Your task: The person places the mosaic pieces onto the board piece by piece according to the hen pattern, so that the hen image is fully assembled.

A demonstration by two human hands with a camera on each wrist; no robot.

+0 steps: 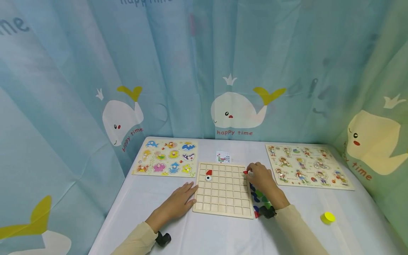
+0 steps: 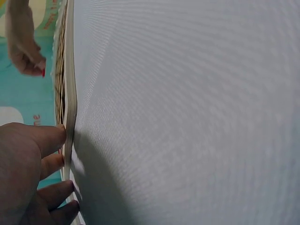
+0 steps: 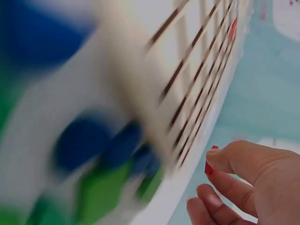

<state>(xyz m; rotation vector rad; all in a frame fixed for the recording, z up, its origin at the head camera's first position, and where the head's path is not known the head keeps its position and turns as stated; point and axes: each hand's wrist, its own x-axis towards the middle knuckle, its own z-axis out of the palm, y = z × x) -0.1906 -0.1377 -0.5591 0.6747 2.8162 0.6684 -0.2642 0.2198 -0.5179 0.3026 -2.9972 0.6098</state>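
A wooden grid board (image 1: 223, 193) lies on the white table; a red quarter-round piece (image 1: 209, 172) and a white piece with a black dot (image 1: 208, 178) sit in its upper left cells. My left hand (image 1: 178, 201) rests at the board's left edge, its fingertips touching the side, as the left wrist view also shows. Over the board's upper right corner, my right hand (image 1: 262, 179) pinches a small red piece (image 3: 209, 161) between thumb and finger. Blue and green pieces (image 3: 105, 187) lie beside the board's right edge, partly hidden under the right forearm.
Behind the board lies a small pattern card (image 1: 222, 157). A sea-animal puzzle board (image 1: 165, 163) is at the back left, and a puzzle board with figures (image 1: 306, 168) at the back right. A yellow cylinder (image 1: 327, 217) stands at the right. A whale-printed curtain (image 1: 191, 71) surrounds the table.
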